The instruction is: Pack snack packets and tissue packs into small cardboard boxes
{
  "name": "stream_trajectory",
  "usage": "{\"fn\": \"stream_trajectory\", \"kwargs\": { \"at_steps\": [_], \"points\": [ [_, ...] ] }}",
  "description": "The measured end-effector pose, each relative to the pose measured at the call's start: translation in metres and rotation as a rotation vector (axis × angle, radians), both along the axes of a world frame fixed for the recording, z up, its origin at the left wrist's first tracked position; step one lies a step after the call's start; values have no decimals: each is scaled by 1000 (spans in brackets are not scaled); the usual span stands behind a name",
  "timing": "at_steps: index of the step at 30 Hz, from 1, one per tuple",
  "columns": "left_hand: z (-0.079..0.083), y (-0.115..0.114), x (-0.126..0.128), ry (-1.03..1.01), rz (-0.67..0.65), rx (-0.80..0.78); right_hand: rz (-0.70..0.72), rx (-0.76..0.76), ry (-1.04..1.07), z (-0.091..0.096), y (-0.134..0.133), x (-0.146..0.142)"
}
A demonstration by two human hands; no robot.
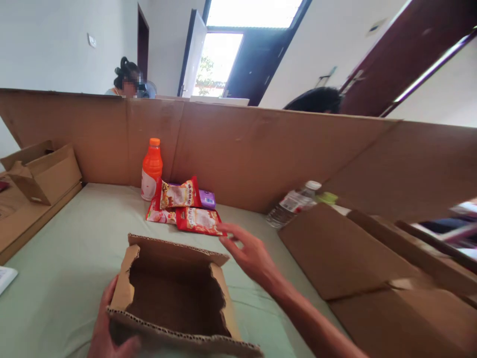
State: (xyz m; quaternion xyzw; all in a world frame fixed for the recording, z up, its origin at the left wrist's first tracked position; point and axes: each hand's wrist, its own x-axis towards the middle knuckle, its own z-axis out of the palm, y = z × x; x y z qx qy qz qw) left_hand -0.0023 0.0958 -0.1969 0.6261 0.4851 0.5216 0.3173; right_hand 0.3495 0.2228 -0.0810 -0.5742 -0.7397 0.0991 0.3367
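The left hand (pixel 110 325) is resting against the cardboard box's (pixel 171 256) near-left corner; clamping cannot be determined. Past the box's far-right corner, the right hand (pixel 251 252) is holding its fingers apart beside the lower red packet (pixel 199 220), which is lying beyond the box. Farther beyond, an orange bottle (pixel 152 166) is standing.

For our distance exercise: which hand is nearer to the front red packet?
Right. The right hand is at the right edge of the front red packet, contact unclear; the left hand is farther away, at the left side of the open box.
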Motion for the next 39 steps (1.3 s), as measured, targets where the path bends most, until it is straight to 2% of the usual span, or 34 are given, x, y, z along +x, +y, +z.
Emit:
{"fn": "stream_trajectory", "kwargs": {
  "at_steps": [2,4,6,8,11,13,15,17,19,22,25,28,30,33,35,37,39],
  "points": [
    [-4,-3,-1,10,7,-6,41,66,-354,25,58,-21],
    [-6,-5,1,32,49,-30,65,95,-439,43,109,-47],
    [-5,-4,3,70,88,-46,92,102,-477,49,147,-71],
    [-1,-1,4,108,95,-44,110,86,-508,48,170,-87],
    [4,3,3,129,74,-28,93,78,-522,45,177,-89],
    [5,3,1,123,65,-20,43,113,-496,51,166,-78],
    [5,2,-2,99,72,-2,-40,159,-457,66,145,-60],
    [9,0,-5,74,93,40,-122,215,-356,88,114,-42],
    [22,-1,-7,60,113,131,-135,310,-140,112,75,-30],
    [63,-1,-5,65,116,360,-67,484,189,141,13,-32],
    [118,0,6,250,11,592,-1,534,261,148,-36,-53],
    [159,1,20,545,-113,693,107,509,183,134,-62,-78],
    [170,1,27,651,-108,687,185,530,71,120,-69,-87],
    [170,-2,29,701,-20,664,310,603,-174,105,-75,-88],
    [165,-6,26,721,35,654,383,604,-376,103,-82,-83],
    [161,-10,23,725,75,649,448,529,-557,106,-89,-79],
    [158,-13,22,714,102,639,494,382,-695,111,-93,-79]
  ]
}}
